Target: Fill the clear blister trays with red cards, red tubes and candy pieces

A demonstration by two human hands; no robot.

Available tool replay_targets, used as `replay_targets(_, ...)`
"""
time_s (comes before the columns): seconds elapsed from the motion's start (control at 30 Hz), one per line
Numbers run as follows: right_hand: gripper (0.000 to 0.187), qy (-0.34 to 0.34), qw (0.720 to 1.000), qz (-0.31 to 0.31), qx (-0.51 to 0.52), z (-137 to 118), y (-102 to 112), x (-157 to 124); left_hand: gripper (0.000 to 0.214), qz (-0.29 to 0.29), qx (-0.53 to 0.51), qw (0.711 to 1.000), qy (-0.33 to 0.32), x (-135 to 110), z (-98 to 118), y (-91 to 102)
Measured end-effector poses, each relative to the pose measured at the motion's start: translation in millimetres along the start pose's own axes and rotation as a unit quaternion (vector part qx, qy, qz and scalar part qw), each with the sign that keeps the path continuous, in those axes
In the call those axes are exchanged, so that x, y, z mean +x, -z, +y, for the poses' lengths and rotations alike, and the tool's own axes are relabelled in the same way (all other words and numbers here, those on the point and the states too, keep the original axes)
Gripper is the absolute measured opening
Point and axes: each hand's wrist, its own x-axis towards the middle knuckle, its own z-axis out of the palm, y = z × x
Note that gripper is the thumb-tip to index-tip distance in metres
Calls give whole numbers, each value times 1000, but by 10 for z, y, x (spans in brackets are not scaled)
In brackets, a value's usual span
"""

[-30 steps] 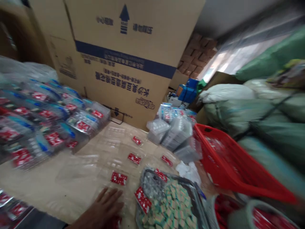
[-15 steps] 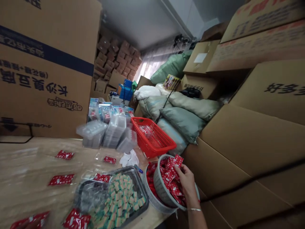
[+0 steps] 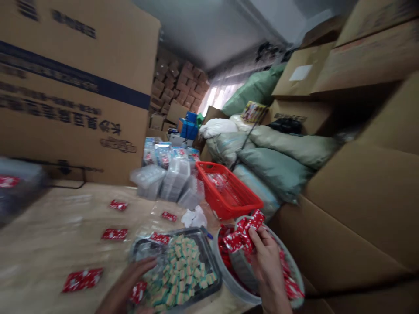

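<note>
My right hand (image 3: pixel 267 257) is closed on several small red packets (image 3: pixel 244 233) with a white pattern, held above the grey baskets. More red packets (image 3: pixel 293 285) fill the tilted grey inner basket (image 3: pixel 244 266), which rests in a wider pale basket (image 3: pixel 225 279). My left hand (image 3: pixel 131 279) reaches over the left side of the black tray (image 3: pixel 214 261), fingers stretched out and somewhat blurred. Beside its palm is a red packet (image 3: pixel 139 291); I cannot tell whether they touch. Small cream-and-green blocks (image 3: pixel 183 266) heap up in the tray.
Single red packets lie spread on the table (image 3: pixel 42 261) at left. Behind the tray stand stacked clear plastic containers (image 3: pixel 175 179), a crumpled white cloth (image 3: pixel 194 216) and a red basket (image 3: pixel 229 192). Large cardboard boxes (image 3: pixel 353 218) and full sacks (image 3: pixel 275 170) border the right side.
My right hand has lifted red packets up out of the inner basket. My left hand has come into view from the lower left to the tray. The camera has turned left.
</note>
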Motion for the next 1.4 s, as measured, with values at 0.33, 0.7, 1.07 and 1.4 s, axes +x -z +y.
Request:
replay_targets(0.33,40,-152,932,-322,-71,1077,-1176,-1083,33,143,-314,907,241,-258,40,342)
replay_targets(0.7,30,131,806,-566,-113,976,-2838,-1439,32,163,408,879,186,-1396,-728,1596)
replay_targets(1.07,26,206,746,-603,-193,1312,-4145,-1448,24,180,375,903,110,-1380,-650,1599)
replay_targets(1.4,18,238,729,-566,-302,1195,-4585,-946,14,205,371,903,68,-1399,-776,1605)
